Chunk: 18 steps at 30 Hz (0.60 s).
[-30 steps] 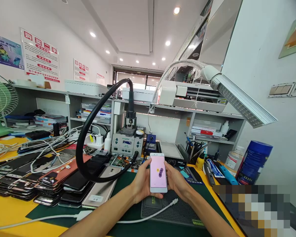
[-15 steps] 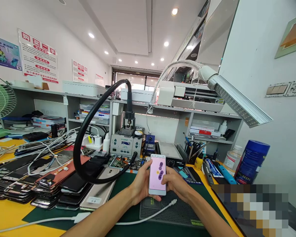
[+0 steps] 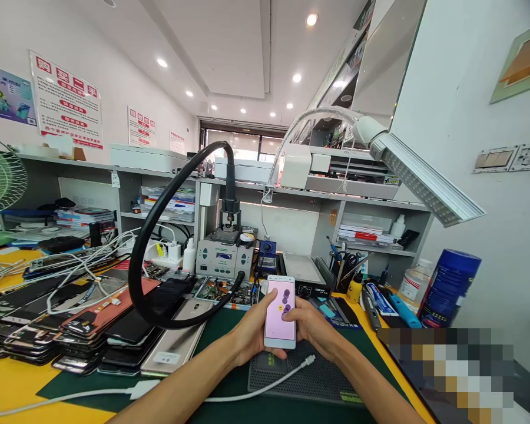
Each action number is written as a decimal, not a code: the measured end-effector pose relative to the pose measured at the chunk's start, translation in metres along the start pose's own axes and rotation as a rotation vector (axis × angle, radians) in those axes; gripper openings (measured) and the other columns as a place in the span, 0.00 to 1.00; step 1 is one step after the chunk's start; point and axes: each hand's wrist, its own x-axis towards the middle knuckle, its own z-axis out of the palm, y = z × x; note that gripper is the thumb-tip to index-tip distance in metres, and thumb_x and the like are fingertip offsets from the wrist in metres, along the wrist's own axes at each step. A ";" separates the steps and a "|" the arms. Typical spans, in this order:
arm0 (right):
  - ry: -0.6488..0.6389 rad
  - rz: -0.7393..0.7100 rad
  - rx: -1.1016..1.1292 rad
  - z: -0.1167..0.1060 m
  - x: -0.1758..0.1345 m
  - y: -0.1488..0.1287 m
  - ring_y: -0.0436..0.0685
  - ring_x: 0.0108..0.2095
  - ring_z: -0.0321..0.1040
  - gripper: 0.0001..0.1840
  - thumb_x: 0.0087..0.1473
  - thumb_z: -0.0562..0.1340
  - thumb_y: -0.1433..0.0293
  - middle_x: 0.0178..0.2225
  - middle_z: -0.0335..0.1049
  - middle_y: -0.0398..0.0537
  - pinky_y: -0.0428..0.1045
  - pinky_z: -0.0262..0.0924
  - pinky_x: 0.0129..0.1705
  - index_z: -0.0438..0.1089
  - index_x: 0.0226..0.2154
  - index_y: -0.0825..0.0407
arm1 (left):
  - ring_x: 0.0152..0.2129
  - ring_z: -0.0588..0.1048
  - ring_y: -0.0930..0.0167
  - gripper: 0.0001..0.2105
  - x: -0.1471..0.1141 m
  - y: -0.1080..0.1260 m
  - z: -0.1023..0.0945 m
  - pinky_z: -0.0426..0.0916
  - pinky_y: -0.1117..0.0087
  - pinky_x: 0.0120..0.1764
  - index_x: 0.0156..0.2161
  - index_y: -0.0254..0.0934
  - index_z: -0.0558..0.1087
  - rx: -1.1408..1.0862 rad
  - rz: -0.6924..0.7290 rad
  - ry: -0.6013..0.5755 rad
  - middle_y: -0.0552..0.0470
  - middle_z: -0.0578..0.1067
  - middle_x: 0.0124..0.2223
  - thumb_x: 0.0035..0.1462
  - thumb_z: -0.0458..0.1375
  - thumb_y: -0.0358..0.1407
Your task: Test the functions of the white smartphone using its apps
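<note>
A white smartphone (image 3: 280,330) is held upright between both hands above the bench, its lit screen pink with purple round shapes and a small yellow one. My left hand (image 3: 252,330) wraps the phone's left side, its thumb lying over the screen's upper left. From the right, my right hand (image 3: 311,324) grips the other edge, with the thumb on the middle of the screen. Fingertips show under the phone's lower end; the other fingers are hidden behind it. Below lies a dark textured mat (image 3: 322,377), crossed by a white charging cable (image 3: 265,390) whose plug is free.
Stacks of phones (image 3: 83,318) fill the left side, near a thick black hose (image 3: 136,259) curving from a grey rework station (image 3: 221,257). At right stand a blue can (image 3: 450,288) and a clear bottle (image 3: 413,285). A lamp (image 3: 428,176) hangs overhead.
The left thumb has moved onto the upper part of the screen. My right thumb has shifted slightly left and up across it. The whole view has drifted a little.
</note>
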 end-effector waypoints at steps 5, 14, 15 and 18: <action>0.002 -0.003 -0.005 -0.001 0.001 0.001 0.64 0.41 0.71 0.26 0.42 0.60 0.71 0.42 0.75 0.52 0.53 0.66 0.34 0.68 0.48 0.52 | 0.30 0.76 0.63 0.23 0.002 -0.004 -0.006 0.75 0.64 0.25 0.49 0.31 0.69 0.032 0.051 -0.019 0.42 0.75 0.36 0.45 0.57 0.31; 0.026 0.010 0.015 -0.001 0.001 0.002 0.67 0.44 0.70 0.26 0.44 0.62 0.67 0.43 0.75 0.54 0.55 0.67 0.33 0.67 0.49 0.51 | 0.29 0.75 0.61 0.24 -0.002 0.002 -0.003 0.73 0.64 0.26 0.49 0.30 0.68 -0.050 -0.001 -0.087 0.41 0.75 0.35 0.44 0.53 0.37; 0.026 0.012 0.015 -0.001 0.002 0.002 0.67 0.44 0.70 0.26 0.44 0.62 0.66 0.44 0.74 0.54 0.55 0.67 0.33 0.67 0.49 0.51 | 0.29 0.75 0.61 0.24 -0.002 0.002 -0.003 0.73 0.64 0.26 0.48 0.30 0.68 -0.045 0.001 -0.089 0.41 0.75 0.35 0.44 0.53 0.36; 0.037 0.024 0.010 -0.001 0.003 0.002 0.67 0.44 0.70 0.25 0.47 0.64 0.61 0.43 0.74 0.55 0.55 0.67 0.34 0.68 0.48 0.51 | 0.30 0.74 0.62 0.21 -0.001 -0.001 -0.004 0.73 0.64 0.26 0.46 0.28 0.69 -0.019 0.009 -0.092 0.40 0.74 0.36 0.45 0.52 0.36</action>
